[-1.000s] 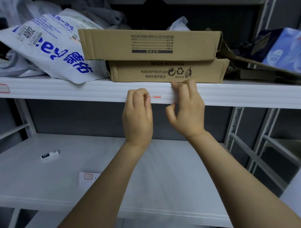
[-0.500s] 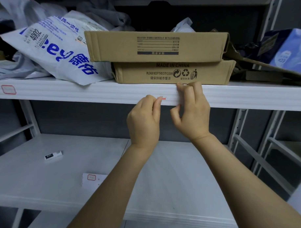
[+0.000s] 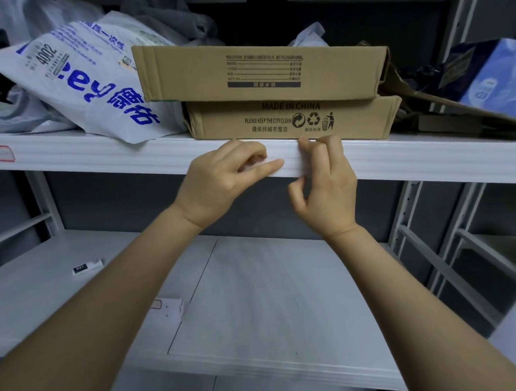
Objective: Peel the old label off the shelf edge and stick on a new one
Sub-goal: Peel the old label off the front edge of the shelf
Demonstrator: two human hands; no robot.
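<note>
Item: label (image 3: pixel 292 162), centre frame, on shelf edge (image 3: pixel 425 160) between hands, mostly hidden.
Long axis along edge, left-right; face toward us.
Left hand (image 3: pixel 224 182): forefinger straight, pressing; whether it pinches, we cannot tell.
Right hand (image 3: pixel 326 184): fingers flat on edge, holding nothing.
Progress: old or new, we cannot tell; we judge task unfinished.
</note>
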